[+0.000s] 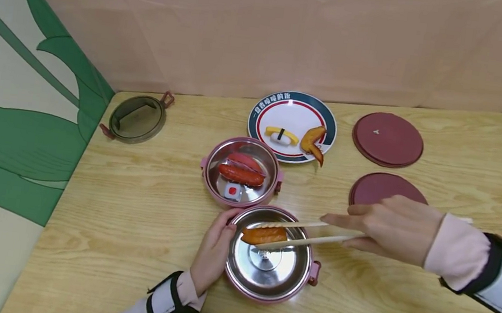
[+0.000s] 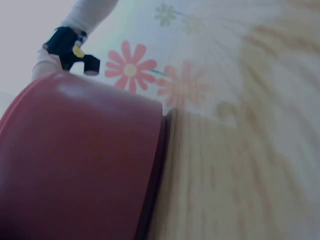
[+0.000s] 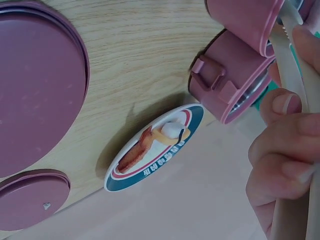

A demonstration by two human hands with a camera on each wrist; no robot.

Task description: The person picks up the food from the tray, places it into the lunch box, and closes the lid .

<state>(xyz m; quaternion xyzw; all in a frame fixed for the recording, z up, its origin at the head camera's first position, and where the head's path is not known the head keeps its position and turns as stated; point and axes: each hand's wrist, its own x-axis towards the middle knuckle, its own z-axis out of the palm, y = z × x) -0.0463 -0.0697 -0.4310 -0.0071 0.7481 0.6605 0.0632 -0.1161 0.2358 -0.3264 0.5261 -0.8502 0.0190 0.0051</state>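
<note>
Pale tongs (image 1: 306,241) with serrated tips are in my right hand (image 1: 392,228), its fingers curled round them. Between the tips is an orange-brown food piece (image 1: 265,235), over the near pink steel-lined lunch box bowl (image 1: 263,288). My left hand (image 1: 213,248) holds this bowl at its left rim, thumb at the edge; the fingers on its outer side are partly hidden. Just behind stands a second pink bowl (image 1: 211,185) containing a sausage (image 1: 241,175), a pinkish-red piece (image 1: 245,162) and a small white block with a red dot (image 1: 233,191).
A blue-rimmed plate (image 1: 255,118) at the back bears a chicken wing (image 1: 312,140) and an egg sushi (image 1: 281,136). Two dark red round lids (image 1: 387,139) lie at the right, one partly behind my right hand. A clear brownish lid with clips (image 1: 138,119) lies far left.
</note>
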